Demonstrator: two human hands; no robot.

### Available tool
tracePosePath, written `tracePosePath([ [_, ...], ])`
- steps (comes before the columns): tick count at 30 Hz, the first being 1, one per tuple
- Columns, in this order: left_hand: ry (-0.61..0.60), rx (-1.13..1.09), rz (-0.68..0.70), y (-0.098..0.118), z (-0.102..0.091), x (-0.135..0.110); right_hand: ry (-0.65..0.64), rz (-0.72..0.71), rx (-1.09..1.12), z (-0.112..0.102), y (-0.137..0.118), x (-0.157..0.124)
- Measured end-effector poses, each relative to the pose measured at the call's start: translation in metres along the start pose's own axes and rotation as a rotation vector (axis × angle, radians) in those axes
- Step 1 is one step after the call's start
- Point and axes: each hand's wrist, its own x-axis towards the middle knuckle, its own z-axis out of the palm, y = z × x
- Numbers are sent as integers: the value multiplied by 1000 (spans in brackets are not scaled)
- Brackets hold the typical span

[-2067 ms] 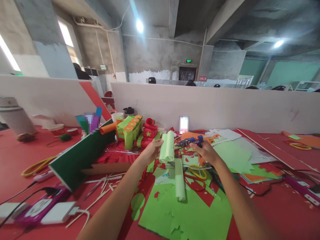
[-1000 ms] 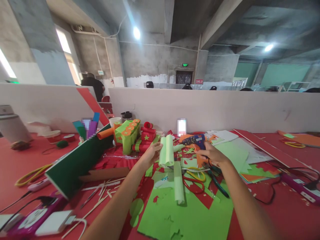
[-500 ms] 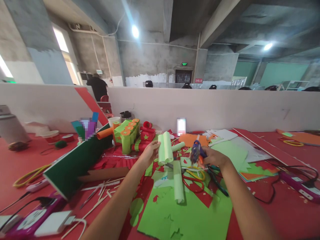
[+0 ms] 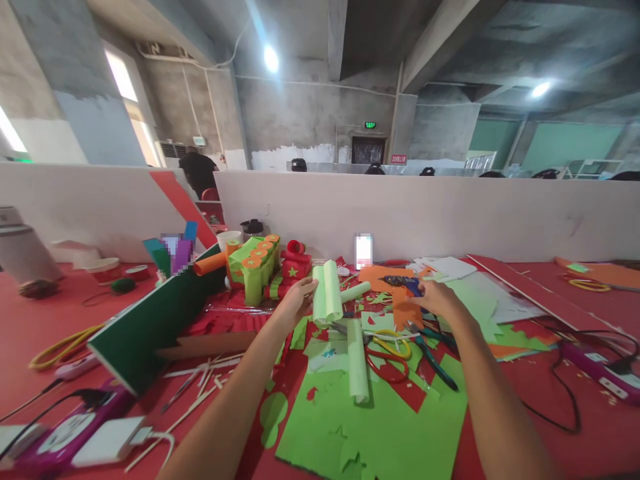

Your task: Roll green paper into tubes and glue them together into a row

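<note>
A person's left hand (image 4: 299, 300) grasps a pair of pale green rolled-paper tubes (image 4: 327, 293), pinched at their left edge and held upright, side by side and touching, above the far edge of a large bright green paper sheet (image 4: 395, 427) on a red-covered table (image 4: 540, 447). The right hand (image 4: 434, 297), beyond the same sheet's far right corner, has its fingers closed on the rear of a dark blue glue gun (image 4: 400, 282), whose nozzle points left toward the tubes but stands apart from them; whether the tool rests on the orange paper sheet (image 4: 374, 275) beneath cannot be told. A single pale green rolled-paper tube (image 4: 358, 373) lies lengthwise on the far part of the bright green sheet, and another slim pale green paper roll (image 4: 356, 291) lies past the sheet, partly behind the held pair. At the sheet's far right lie red-handled scissors (image 4: 389, 373), a yellow-handled pair (image 4: 406, 348) and teal-handled pliers (image 4: 439, 367). Beyond the sheet to the left stand a green paper model with orange round caps (image 4: 254, 263) and a red paper piece with a green star (image 4: 294, 269); a dark green flat board (image 4: 145, 327) leans left of the sheet. A phone with a bright white screen (image 4: 364, 250) stands well beyond the sheet, near a white partition (image 4: 450, 213).
</note>
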Motion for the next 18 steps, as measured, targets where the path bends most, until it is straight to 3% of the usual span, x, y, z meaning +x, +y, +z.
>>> tracePosePath([
  [4, 57, 1, -58, 5, -1, -1, -155, 62, -28, 16, 12, 2],
  [11, 54, 10, -76, 9, -8, 1, -183, -4, 46, 24, 18, -1],
  [14, 49, 26, -76, 12, -14, 2, -100, -93, 80, 18, 1, 2],
  [18, 50, 23, -69, 14, -18, 3, 0, -294, 133, 13, -50, 13],
])
